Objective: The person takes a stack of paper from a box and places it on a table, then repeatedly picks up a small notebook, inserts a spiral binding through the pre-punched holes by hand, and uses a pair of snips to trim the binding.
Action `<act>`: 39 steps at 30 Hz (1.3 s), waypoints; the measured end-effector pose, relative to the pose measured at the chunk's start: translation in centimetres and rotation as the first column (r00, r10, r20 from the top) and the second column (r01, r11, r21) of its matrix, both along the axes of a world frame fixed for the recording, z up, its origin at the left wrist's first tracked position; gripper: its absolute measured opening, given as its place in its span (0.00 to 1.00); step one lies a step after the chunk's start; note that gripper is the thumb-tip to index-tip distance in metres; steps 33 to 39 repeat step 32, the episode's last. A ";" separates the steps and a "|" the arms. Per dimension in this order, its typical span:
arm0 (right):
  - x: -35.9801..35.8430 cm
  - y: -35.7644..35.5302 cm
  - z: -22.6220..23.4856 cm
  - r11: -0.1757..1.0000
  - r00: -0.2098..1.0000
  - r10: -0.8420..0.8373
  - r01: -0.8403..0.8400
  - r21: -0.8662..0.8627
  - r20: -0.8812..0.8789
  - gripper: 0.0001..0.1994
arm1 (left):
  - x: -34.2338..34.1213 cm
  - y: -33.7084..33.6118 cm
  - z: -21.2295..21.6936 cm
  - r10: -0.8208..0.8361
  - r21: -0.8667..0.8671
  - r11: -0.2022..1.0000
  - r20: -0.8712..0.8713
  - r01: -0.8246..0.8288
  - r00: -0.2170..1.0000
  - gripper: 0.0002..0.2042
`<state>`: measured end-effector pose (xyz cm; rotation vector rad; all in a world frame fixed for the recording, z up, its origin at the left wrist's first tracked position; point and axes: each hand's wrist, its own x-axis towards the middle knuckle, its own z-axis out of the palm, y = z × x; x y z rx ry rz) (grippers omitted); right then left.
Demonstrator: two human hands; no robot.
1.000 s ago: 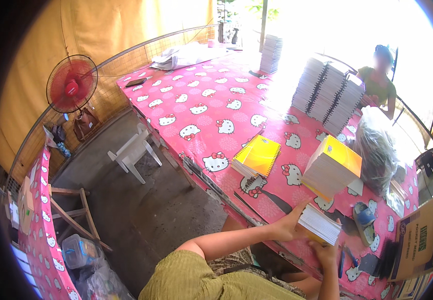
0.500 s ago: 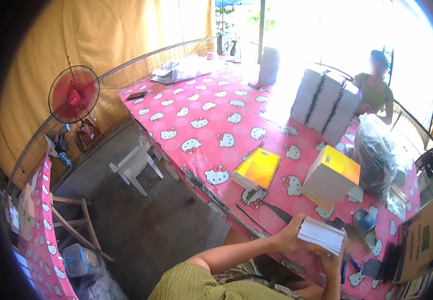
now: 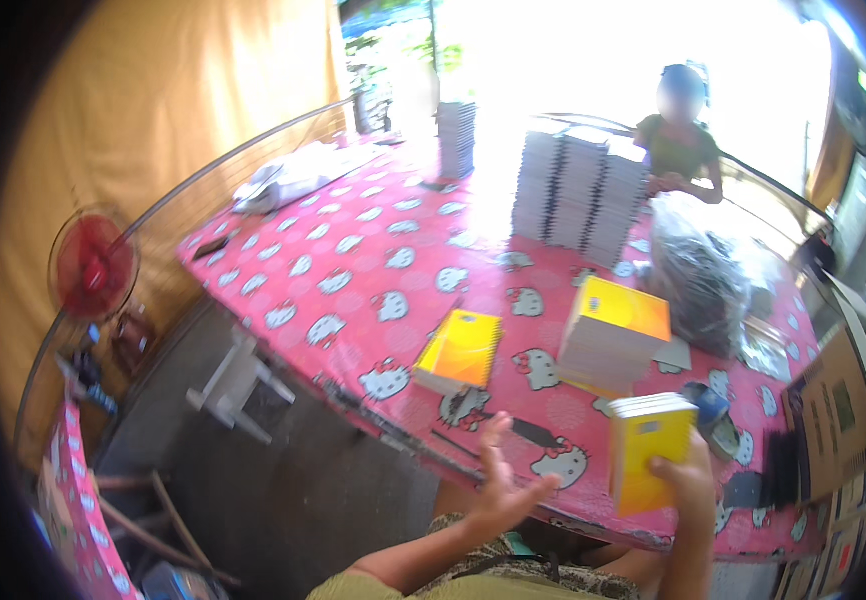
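Note:
My right hand point(image 3: 691, 480) grips a small stack of yellow-covered notebooks point(image 3: 643, 450) by its right side, thumb on the front cover, just above the table's near edge. My left hand point(image 3: 508, 485) is empty, fingers spread, to the left of that stack. Beyond it lies a low pile of yellow spiral notebooks point(image 3: 461, 352). A taller pile of the same yellow notebooks point(image 3: 613, 340) stands behind the held stack. On the cloth between my hands and these piles rests a dark, flat, blade-like strip point(image 3: 533, 432).
Tall stacks of spiral-bound books point(image 3: 578, 195) stand farther back on the pink table point(image 3: 353, 290). A clear plastic bag with dark contents point(image 3: 698, 285), rolls of tape point(image 3: 710, 402) and a cardboard box point(image 3: 843, 400) sit at the right. A person point(image 3: 678, 140) is at the far side.
My left hand has let go of the notebooks and moved left, opening. My right hand alone now holds them, tipped so the yellow cover shows. The view has swung right.

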<state>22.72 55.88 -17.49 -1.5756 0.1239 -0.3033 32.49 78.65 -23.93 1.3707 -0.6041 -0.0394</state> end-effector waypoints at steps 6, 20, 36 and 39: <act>6.7 -1.1 1.0 0.633 0.587 0.421 -0.736 -0.240 -0.691 0.37 | 2.7 -0.2 0.3 -0.149 0.396 0.909 0.019 0.129 0.989 0.43; -4.3 -15.8 -0.2 0.310 0.656 -0.747 0.489 -0.815 0.109 0.20 | 4.8 -2.3 -1.4 -0.312 0.350 0.829 -0.357 0.436 0.880 0.42; -11.8 -26.6 -8.6 0.070 0.285 -0.958 0.185 -0.980 -0.015 0.10 | 6.6 -10.8 2.1 -0.734 0.958 0.094 -0.118 0.272 0.669 0.26; -11.8 -26.6 -8.6 0.070 0.285 -0.958 0.185 -0.980 -0.015 0.10 | 6.6 -10.8 2.1 -0.734 0.958 0.094 -0.118 0.272 0.669 0.26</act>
